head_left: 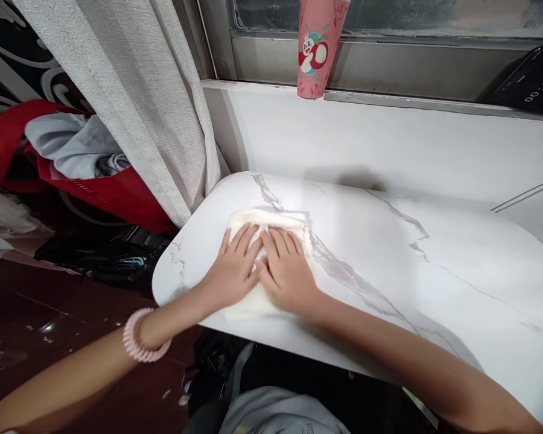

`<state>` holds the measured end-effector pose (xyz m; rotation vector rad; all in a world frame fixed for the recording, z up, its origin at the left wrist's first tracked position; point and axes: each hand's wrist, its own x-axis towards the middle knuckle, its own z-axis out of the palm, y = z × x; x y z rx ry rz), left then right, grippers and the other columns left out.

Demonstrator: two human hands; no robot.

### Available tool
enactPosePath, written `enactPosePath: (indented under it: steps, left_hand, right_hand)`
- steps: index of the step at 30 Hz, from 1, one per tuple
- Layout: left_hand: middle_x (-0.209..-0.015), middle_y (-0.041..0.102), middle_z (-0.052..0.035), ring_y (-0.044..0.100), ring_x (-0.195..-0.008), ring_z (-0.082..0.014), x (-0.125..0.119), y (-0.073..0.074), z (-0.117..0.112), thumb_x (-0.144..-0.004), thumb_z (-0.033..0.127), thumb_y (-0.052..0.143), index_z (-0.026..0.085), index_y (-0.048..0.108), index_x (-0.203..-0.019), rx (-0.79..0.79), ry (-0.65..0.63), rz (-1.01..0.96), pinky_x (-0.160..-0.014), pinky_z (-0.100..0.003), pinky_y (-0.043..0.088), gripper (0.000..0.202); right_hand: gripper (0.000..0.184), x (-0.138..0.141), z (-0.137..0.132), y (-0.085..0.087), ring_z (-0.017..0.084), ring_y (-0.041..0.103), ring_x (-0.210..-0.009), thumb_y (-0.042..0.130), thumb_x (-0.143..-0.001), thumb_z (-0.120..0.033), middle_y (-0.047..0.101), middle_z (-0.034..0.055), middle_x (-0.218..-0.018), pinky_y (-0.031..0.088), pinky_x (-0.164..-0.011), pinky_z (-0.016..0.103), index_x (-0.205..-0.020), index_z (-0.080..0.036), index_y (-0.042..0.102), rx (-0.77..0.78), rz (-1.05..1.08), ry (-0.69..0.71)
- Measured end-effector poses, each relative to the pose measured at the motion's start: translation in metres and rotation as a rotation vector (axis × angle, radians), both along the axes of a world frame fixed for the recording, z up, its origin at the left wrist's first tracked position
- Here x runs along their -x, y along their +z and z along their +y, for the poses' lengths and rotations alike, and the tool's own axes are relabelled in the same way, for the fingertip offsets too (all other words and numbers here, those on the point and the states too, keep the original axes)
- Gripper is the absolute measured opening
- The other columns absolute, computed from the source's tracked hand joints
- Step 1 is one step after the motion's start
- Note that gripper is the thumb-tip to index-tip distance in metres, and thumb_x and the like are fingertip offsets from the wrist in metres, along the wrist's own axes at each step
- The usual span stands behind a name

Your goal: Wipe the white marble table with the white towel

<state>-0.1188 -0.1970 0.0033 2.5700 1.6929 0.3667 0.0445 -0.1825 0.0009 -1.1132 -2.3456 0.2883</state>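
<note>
A folded cream-white cloth lies on the left half of a white marble-patterned table. My left hand rests flat on it with the fingers spread. Beside it, my right hand is also pressed flat on the cloth, fingers stretched out toward the far edge. The two hands touch or nearly touch at the thumbs and index fingers. Part of the cloth is hidden under the palms, and its near edge reaches close to the table's front edge. A pink coiled band circles my left wrist.
On the window ledge stand a pink patterned cup and, at the right, a dark phone showing a timer. A pale curtain hangs at the table's left end. Farther left is a red bag with grey clothing in it.
</note>
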Motion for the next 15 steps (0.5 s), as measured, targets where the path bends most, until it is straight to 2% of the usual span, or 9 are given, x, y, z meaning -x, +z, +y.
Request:
enactPosePath:
  steps: [4, 7, 11, 15]
  left_hand:
    - [-0.154, 0.034, -0.0212, 0.019, -0.148, -0.0339, -0.013, -0.001, -0.045, -0.095, 0.034, 0.027, 0.013, 0.031, -0.149, -0.024, 0.014, 0.003, -0.115, -0.064, 0.018, 0.058]
    - [-0.155, 0.033, -0.0187, 0.019, -0.148, -0.0342, -0.024, -0.003, -0.063, -0.094, 0.036, 0.031, 0.018, 0.024, -0.153, -0.027, -0.008, -0.016, -0.115, -0.065, 0.018, 0.062]
    - [-0.155, 0.032, -0.0187, 0.018, -0.148, -0.0351, -0.038, -0.002, -0.064, -0.094, 0.036, 0.033, 0.02, 0.022, -0.153, 0.001, -0.038, -0.02, -0.114, -0.067, 0.017, 0.063]
    - [-0.154, 0.032, -0.022, 0.016, -0.148, -0.0359, -0.05, 0.0, -0.043, -0.095, 0.037, 0.031, 0.014, 0.029, -0.149, 0.048, -0.085, -0.011, -0.114, -0.067, 0.015, 0.059]
  right_hand:
    - [0.055, -0.018, -0.033, 0.003, 0.031, 0.033, -0.14, 0.036, -0.096, -0.032, 0.043, 0.0192, -0.148, 0.022, -0.12, 0.054, -0.143, -0.003, 0.043, 0.005, -0.009, 0.107]
    - [0.057, -0.033, -0.048, 0.005, 0.031, 0.031, -0.141, 0.037, -0.095, -0.034, 0.042, 0.0191, -0.149, 0.022, -0.12, 0.054, -0.144, -0.004, 0.042, 0.011, -0.019, 0.142]
    - [0.057, -0.049, -0.053, 0.006, 0.03, 0.032, -0.141, 0.038, -0.095, -0.034, 0.043, 0.0186, -0.148, 0.023, -0.12, 0.054, -0.143, -0.004, 0.042, 0.021, -0.027, 0.121]
    - [0.056, -0.061, -0.042, 0.004, 0.031, 0.034, -0.139, 0.037, -0.096, -0.034, 0.044, 0.0199, -0.147, 0.023, -0.118, 0.055, -0.142, -0.003, 0.043, 0.01, -0.039, 0.063]
